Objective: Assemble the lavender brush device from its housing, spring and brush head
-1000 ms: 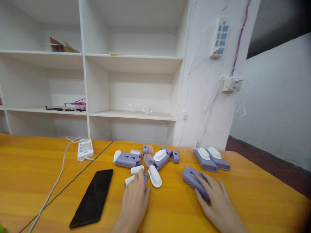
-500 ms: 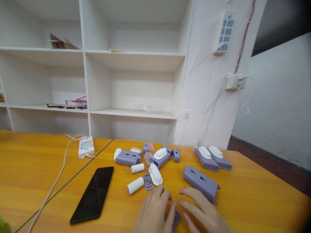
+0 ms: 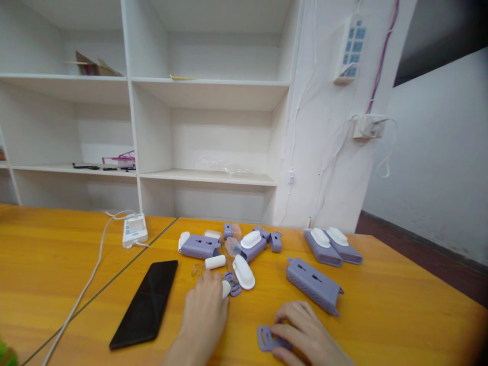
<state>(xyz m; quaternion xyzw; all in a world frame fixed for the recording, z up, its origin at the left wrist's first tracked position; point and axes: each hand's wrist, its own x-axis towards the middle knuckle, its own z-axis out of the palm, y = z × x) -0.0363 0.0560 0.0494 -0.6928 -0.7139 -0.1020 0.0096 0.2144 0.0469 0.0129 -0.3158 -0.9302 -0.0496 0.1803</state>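
My left hand [image 3: 204,315] lies on the orange table [image 3: 381,315], fingers curled over a white roller [image 3: 226,288] of which only one end shows. My right hand [image 3: 307,338] rests near the front edge, its fingertips on a flat purple slotted piece [image 3: 266,338]. A purple slotted housing [image 3: 313,284] lies just beyond the right hand, apart from it. A small flat purple clip [image 3: 232,281] and a white oval cap [image 3: 243,272] lie right of the left hand's fingertips.
A pile of purple and white parts [image 3: 229,243] sits behind the hands, with a second white roller [image 3: 215,262]. Two capped purple units [image 3: 331,246] lie at the right. A black phone [image 3: 146,303] lies left. A white power strip [image 3: 134,230] with its cable is far left. White shelves stand behind.
My left hand moved left from the middle onto the white roller. My right hand drew back slightly, and the flat purple piece now shows under its fingertips.
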